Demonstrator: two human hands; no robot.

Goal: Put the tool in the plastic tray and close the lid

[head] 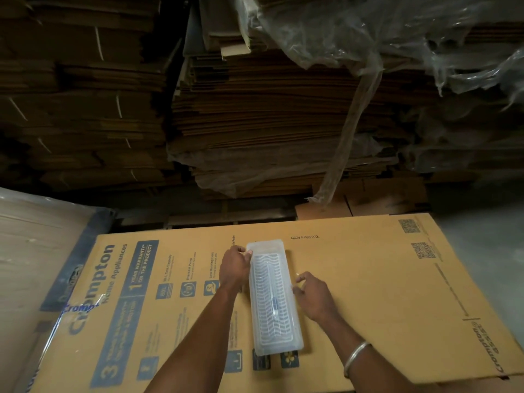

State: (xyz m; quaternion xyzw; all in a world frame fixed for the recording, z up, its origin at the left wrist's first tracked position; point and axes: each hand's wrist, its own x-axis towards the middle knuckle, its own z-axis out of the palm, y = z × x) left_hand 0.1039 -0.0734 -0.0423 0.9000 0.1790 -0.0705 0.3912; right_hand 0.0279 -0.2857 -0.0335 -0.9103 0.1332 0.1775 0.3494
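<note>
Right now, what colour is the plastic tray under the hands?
Clear, whitish plastic tray with a wavy ribbed pattern; head view.

I see the plastic tray (273,296) lying lengthwise on the flattened carton (368,293), near its middle. My left hand (234,266) sits at the tray's far left corner, touching its edge; my right hand (313,296) is just beside its right side. Behind the carton rise stacks of flat cardboard (255,114), with plastic sheeting (397,32) draped over the right stack.
</note>
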